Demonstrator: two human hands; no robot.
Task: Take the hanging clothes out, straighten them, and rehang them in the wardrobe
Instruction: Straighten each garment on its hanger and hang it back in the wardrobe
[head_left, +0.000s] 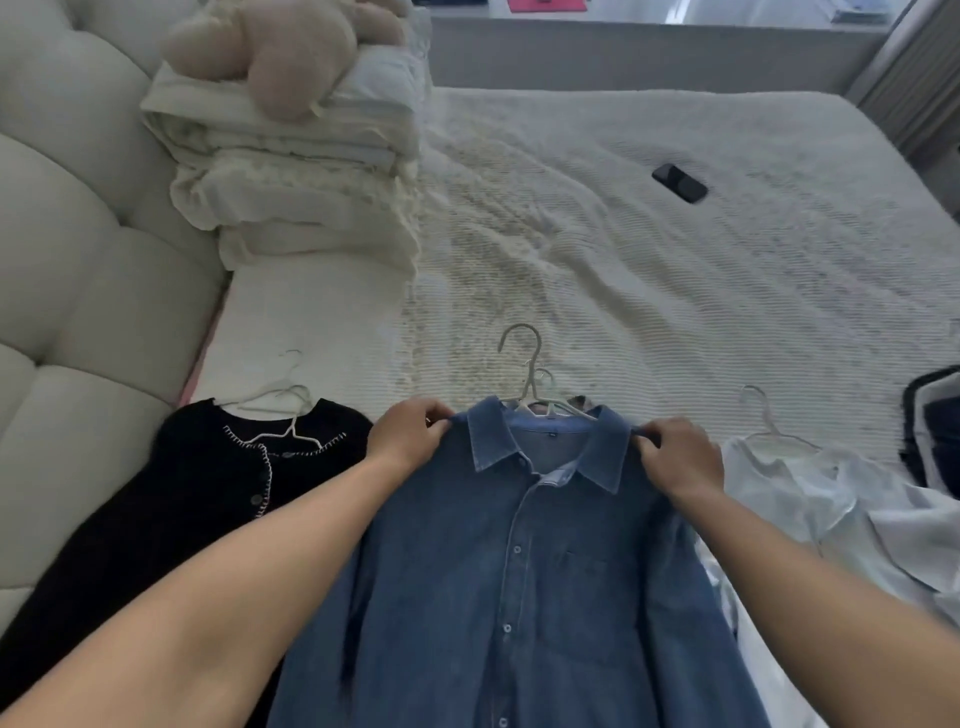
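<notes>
A blue denim shirt (519, 571) lies buttoned on the bed, collar away from me, on a pale hanger (527, 374) whose hook sticks out above the collar. My left hand (408, 436) pinches the shirt's left shoulder. My right hand (678, 460) pinches its right shoulder. A black cardigan (197, 499) with white stitched trim lies to the left on a white hanger (288, 415). To the right a white shirt (841, 509) lies crumpled on another pale hanger (769, 423).
The bed (675, 312) has a ribbed cream cover. Folded cream bedding (301, 192) with a plush toy (280, 47) on top sits at the back left by the padded headboard (67, 260). A black phone (679, 183) lies farther back. A dark bag (932, 431) is at the right edge.
</notes>
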